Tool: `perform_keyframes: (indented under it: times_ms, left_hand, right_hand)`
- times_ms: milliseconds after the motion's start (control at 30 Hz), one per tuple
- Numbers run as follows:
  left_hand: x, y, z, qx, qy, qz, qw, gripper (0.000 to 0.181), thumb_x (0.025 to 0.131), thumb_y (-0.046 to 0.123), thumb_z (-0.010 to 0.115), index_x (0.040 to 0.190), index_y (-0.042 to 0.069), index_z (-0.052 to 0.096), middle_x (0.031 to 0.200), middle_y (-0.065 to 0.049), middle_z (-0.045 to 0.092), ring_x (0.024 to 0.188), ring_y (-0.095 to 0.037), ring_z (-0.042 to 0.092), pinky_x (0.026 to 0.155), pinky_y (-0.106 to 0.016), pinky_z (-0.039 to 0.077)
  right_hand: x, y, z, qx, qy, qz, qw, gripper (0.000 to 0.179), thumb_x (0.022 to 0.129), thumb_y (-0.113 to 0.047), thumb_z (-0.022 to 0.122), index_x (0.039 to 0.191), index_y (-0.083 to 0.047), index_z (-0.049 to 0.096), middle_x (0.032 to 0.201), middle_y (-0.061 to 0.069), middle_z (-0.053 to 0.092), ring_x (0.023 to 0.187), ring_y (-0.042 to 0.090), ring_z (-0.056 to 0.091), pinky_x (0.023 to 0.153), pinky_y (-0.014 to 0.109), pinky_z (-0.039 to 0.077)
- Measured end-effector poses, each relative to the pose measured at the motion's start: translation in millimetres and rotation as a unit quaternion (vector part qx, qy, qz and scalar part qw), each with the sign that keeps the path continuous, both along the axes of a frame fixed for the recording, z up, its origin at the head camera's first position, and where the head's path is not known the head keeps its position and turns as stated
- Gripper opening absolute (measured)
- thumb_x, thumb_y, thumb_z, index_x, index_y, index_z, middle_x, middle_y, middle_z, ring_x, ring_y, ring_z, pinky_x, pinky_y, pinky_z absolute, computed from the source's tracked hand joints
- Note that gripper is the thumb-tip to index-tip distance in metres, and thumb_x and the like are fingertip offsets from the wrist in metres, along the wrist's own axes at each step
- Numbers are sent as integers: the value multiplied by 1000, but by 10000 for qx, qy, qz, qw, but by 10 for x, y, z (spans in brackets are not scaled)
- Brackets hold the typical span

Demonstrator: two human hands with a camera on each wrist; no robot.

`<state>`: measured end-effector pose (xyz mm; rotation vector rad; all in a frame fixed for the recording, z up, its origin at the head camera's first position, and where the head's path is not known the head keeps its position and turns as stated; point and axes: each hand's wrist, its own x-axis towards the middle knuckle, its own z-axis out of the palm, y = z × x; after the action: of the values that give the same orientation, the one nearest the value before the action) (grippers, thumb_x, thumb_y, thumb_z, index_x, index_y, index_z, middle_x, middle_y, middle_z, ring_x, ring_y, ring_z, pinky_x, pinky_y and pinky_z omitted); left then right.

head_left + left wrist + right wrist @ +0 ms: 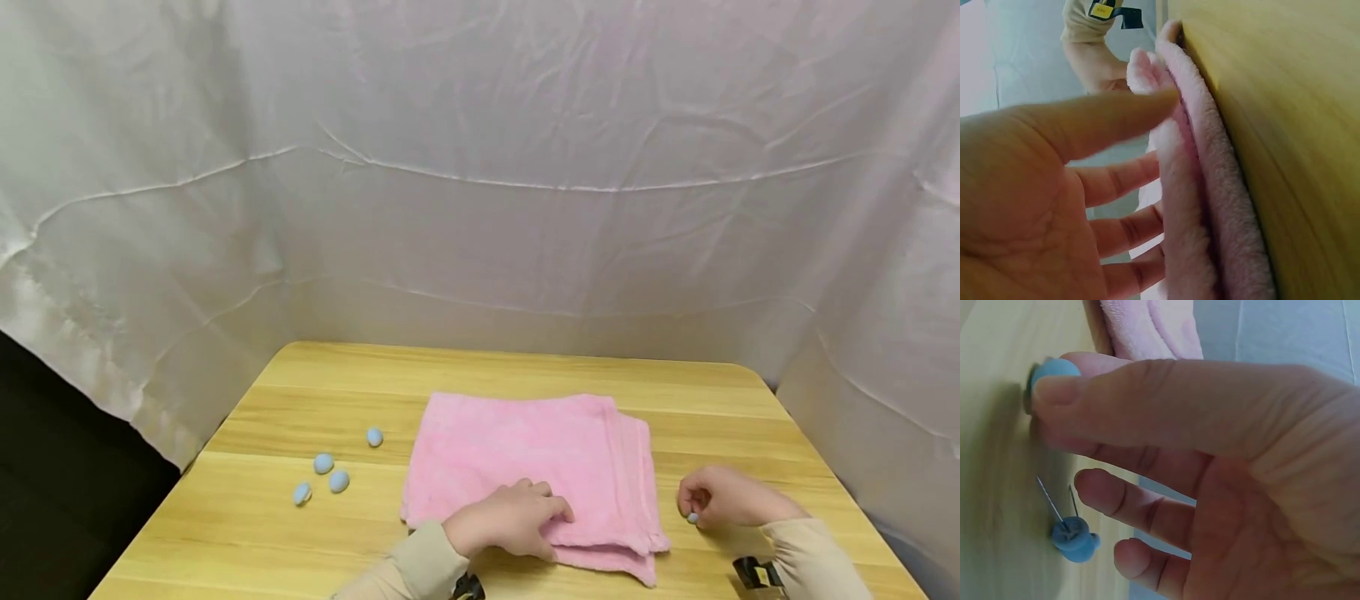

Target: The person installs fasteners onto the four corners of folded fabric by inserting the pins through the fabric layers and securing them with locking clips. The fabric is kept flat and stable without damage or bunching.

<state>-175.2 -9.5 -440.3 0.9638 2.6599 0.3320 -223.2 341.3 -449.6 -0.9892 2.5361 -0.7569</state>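
Observation:
A folded pink plush cloth [517, 450] lies on the wooden table, its stacked edge layers showing in the left wrist view. My left hand [510, 517] rests at its near side, fingers spread over the top and thumb [1116, 119] along the layered edge. Right of the cloth, my right hand [731, 496] pinches a small round blue fastener [1054, 369] between thumb and forefinger, close to the tabletop. Below it in the right wrist view lies another blue fastener [1075, 540] with two thin metal prongs; the other fingers curl loosely beside it.
Several similar blue pieces, among them one blue piece [339, 481], lie left of the cloth on the wooden table [225, 533]. A pale, shiny curtain [525, 250] hangs behind and at both sides. Each wrist wears a black strap device [756, 573].

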Motion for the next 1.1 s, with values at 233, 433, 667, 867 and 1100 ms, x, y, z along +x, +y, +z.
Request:
perform_keyframes:
  times_ms: [233, 433, 667, 867, 1100]
  left_hand:
    - [14, 51, -30, 5, 302, 176, 9994, 35, 86, 20, 68, 116, 37, 63, 98, 14, 58, 85, -6, 49, 68, -24, 41]
    - [-16, 80, -55, 423, 499, 402, 9970, 21, 92, 18, 62, 107, 31, 70, 90, 9, 64, 78, -7, 56, 62, -26, 44]
    - [-109, 53, -80, 1526, 135, 600, 9864, 10, 92, 26, 64, 84, 20, 67, 68, 12, 55, 62, 0, 46, 62, -16, 40]
    - [-201, 1, -28, 2666, -353, 1155, 9562, 21, 93, 26, 63, 75, 17, 58, 60, 11, 44, 55, -2, 39, 55, -17, 36]
    - [-327, -82, -45, 4077, -1387, 1927, 8817, 21, 93, 24, 63, 77, 11, 59, 68, 6, 48, 66, -7, 46, 61, -21, 41]
  right_hand:
    - [15, -27, 10, 107, 50, -104, 9999, 26, 66, 10, 60, 73, -15, 62, 69, -14, 54, 64, -6, 43, 54, 18, 37]
    - [27, -67, 58, -36, 150, -164, 9997, 24, 70, 8, 61, 74, -16, 62, 71, -11, 59, 67, -5, 46, 56, 19, 39]
    - [20, -152, 175, -275, 788, -137, 9964, 24, 74, 4, 67, 78, -18, 60, 73, -15, 54, 69, -8, 44, 56, 19, 39]
    - [9, -256, 274, -621, 1604, -95, 9850, 22, 82, -1, 71, 83, -20, 62, 76, -16, 55, 73, -7, 45, 57, 20, 40]
    - [62, -432, 338, -1038, 1744, -696, 9767, 15, 87, -7, 70, 90, -21, 65, 81, -17, 59, 75, -4, 50, 57, 19, 41]
